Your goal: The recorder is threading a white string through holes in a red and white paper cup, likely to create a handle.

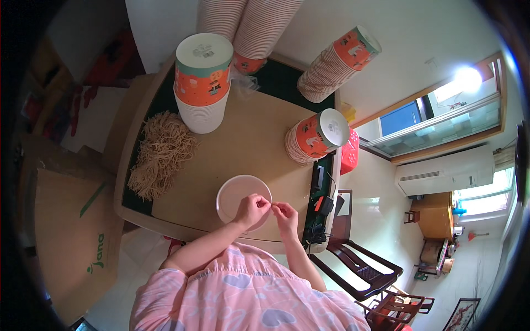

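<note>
Both your left hand (254,209) and right hand (285,216) are pinched, can't tell on what. White tub (229,197) below, tan string heap (160,154) and paper-bucket stack (202,85) off left.

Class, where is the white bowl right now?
In the head view, the white bowl stands near the table's front edge, right of the beige string pile and partly hidden by the left hand.
</note>
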A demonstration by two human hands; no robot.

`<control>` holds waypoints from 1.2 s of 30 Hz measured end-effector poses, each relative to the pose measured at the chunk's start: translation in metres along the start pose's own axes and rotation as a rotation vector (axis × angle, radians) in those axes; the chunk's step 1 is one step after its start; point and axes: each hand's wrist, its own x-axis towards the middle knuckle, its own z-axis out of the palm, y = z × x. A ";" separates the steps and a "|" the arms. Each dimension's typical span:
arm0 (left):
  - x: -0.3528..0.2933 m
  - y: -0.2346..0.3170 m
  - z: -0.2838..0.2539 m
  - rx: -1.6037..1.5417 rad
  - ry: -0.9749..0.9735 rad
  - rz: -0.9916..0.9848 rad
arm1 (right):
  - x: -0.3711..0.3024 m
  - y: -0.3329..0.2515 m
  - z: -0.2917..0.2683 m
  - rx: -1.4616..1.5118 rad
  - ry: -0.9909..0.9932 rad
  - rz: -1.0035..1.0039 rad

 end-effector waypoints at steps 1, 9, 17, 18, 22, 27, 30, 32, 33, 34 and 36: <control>0.000 0.000 0.000 -0.017 0.010 -0.017 | -0.001 0.001 0.002 -0.010 0.012 -0.053; 0.003 -0.010 0.002 -0.090 0.000 -0.121 | -0.008 -0.007 0.009 -0.252 0.042 -0.285; 0.004 -0.016 -0.011 -0.224 -0.056 -0.176 | -0.012 -0.033 0.015 -0.598 0.057 -0.473; 0.004 -0.015 -0.011 -0.223 -0.055 -0.176 | -0.010 -0.032 0.015 -0.597 0.056 -0.474; 0.003 -0.017 -0.011 -0.242 -0.067 -0.190 | -0.005 -0.029 0.014 -0.636 0.058 -0.535; 0.003 -0.017 -0.009 -0.338 -0.053 -0.197 | -0.005 -0.028 0.014 -0.638 0.053 -0.532; 0.003 -0.014 -0.011 -0.354 -0.167 -0.272 | -0.005 -0.026 0.013 -0.638 0.057 -0.530; 0.001 -0.024 -0.008 -0.257 -0.186 -0.185 | -0.006 -0.029 0.015 -0.619 0.038 -0.505; 0.000 -0.025 -0.007 -0.257 -0.186 -0.184 | -0.006 -0.029 0.015 -0.619 0.038 -0.505; 0.000 -0.026 -0.006 -0.257 -0.154 -0.162 | -0.006 -0.027 0.015 -0.621 0.040 -0.511; 0.000 -0.024 -0.007 -0.257 -0.123 -0.140 | -0.006 -0.027 0.015 -0.622 0.043 -0.517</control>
